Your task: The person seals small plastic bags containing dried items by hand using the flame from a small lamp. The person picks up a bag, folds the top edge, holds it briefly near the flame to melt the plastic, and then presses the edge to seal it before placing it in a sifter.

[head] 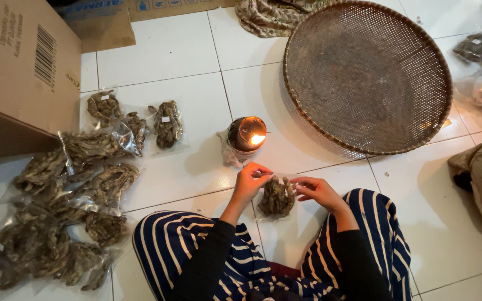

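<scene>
My left hand (pixel 250 179) and right hand (pixel 314 189) pinch top edge of clear packet of dried brown pieces (pixel 276 197), just below lit candle (pixel 247 134); filled packets (pixel 62 212) piled left.

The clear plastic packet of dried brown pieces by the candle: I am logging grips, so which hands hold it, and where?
Both hands, left hand and right hand, pinch the clear plastic packet of dried brown pieces along its top edge.
</scene>
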